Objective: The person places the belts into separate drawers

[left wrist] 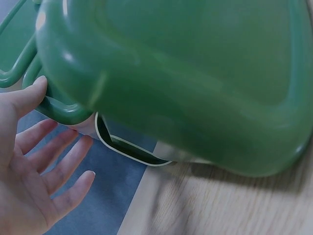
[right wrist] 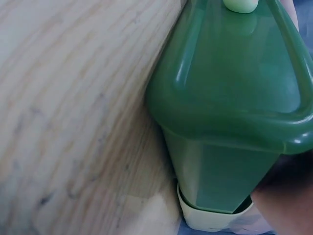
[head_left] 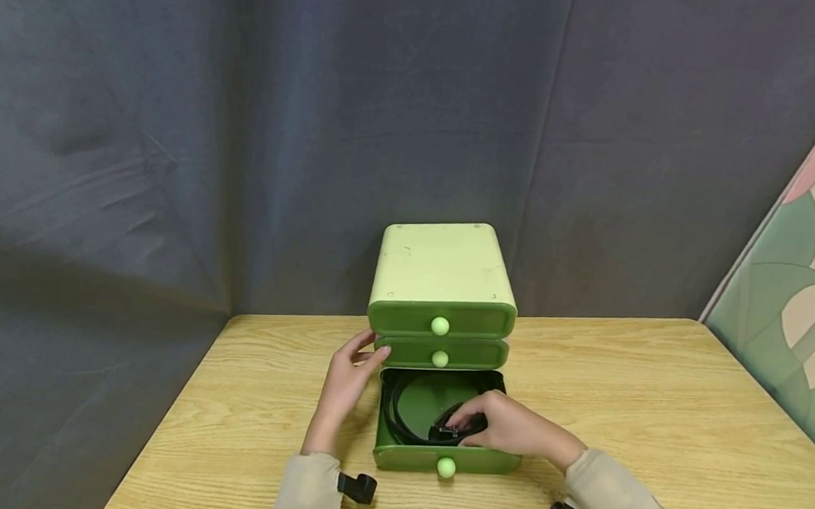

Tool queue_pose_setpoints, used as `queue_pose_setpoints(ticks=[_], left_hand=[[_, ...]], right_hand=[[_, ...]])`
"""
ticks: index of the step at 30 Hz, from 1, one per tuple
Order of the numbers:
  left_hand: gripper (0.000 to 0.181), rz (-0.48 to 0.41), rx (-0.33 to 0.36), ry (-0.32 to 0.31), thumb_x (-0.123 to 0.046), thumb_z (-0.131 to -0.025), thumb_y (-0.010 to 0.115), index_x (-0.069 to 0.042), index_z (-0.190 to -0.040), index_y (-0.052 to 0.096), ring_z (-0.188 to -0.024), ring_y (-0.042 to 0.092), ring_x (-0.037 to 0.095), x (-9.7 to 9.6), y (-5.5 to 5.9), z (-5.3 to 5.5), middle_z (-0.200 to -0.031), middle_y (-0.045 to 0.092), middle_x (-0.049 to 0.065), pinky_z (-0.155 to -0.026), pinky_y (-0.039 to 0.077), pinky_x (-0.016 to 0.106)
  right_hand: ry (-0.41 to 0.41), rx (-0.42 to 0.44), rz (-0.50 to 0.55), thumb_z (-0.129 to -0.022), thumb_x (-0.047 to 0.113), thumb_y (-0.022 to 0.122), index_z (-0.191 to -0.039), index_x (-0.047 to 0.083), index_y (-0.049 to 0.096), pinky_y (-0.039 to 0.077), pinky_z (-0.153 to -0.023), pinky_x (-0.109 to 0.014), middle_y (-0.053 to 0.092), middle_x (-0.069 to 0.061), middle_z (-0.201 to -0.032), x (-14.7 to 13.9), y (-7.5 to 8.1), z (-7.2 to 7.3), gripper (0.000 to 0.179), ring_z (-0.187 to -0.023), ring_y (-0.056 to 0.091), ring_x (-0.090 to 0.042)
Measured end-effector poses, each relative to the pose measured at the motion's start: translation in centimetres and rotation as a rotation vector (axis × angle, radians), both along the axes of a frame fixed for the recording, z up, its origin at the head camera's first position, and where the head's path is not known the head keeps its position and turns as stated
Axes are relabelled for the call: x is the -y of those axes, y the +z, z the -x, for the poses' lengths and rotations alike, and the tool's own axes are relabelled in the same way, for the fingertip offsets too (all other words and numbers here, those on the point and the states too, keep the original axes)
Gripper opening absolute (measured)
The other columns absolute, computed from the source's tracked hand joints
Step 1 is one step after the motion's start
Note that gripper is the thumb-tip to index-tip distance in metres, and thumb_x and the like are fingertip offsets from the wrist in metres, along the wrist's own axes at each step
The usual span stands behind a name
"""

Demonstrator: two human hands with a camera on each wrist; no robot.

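Observation:
A small chest of three drawers with a cream top [head_left: 443,264] and green fronts stands on the table. Its bottom drawer [head_left: 410,460] is pulled out, and a coiled black cable [head_left: 440,433] with a plug-like end lies inside. My right hand [head_left: 512,427] reaches into this drawer, fingers curled on the bunched black cable near the drawer's front right. My left hand [head_left: 346,378] is at the chest's left side, the thumb touching the edge of the middle drawer front [head_left: 402,352]. In the left wrist view its fingers [left wrist: 68,161] spread loosely along the side.
The wooden table [head_left: 621,396] extends to both sides of the chest. Behind it hangs a dark grey curtain [head_left: 386,130]. A panel with a leaf pattern [head_left: 785,305] stands along the right edge.

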State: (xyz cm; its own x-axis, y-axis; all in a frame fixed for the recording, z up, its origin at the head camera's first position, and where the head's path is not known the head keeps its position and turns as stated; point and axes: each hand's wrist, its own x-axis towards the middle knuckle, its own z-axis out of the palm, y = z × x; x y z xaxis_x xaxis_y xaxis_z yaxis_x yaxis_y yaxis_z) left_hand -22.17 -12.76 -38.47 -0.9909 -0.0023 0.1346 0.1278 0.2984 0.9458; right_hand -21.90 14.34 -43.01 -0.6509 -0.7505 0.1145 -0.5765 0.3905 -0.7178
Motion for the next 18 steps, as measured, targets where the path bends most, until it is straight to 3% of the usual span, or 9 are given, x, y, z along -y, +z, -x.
queue_pose_setpoints(ticks=[3, 10, 18], left_hand=[[0.055, -0.001, -0.006, 0.000, -0.020, -0.098, 0.066, 0.005, -0.143, 0.047, -0.116, 0.055, 0.038, 0.1, -0.5, 0.4, -0.140, 0.052, 0.023, -0.089, 0.051, 0.045], [0.062, -0.016, -0.014, 0.015, -0.033, -0.096, 0.068, -0.004, -0.146, 0.047, -0.118, 0.055, 0.032, 0.7, -3.6, 2.4, -0.143, 0.052, 0.016, -0.090, 0.051, 0.045], [0.064, -0.021, -0.034, 0.007, -0.038, -0.094, 0.068, -0.006, -0.146, 0.049, -0.117, 0.056, 0.031, 0.9, -4.1, 2.5, -0.142, 0.052, 0.014, -0.089, 0.052, 0.043]], right_hand=[[0.004, 0.004, 0.003, -0.084, 0.004, 0.079, -0.108, 0.008, 0.076, 0.055, -0.075, -0.023, 0.074, 0.000, -0.103, 0.1, 0.1, 0.0, 0.025, -0.090, 0.068, -0.007], [-0.026, 0.022, 0.032, -0.084, 0.006, 0.078, -0.110, 0.010, 0.075, 0.055, -0.077, -0.025, 0.073, 0.002, -0.105, 0.0, -0.1, -0.4, 0.026, -0.092, 0.066, -0.007], [-0.107, 0.054, 0.097, -0.092, 0.024, 0.072, -0.114, 0.009, 0.073, 0.054, -0.085, -0.034, 0.072, 0.001, -0.106, -1.2, 0.3, -1.2, 0.027, -0.098, 0.066, -0.014]])
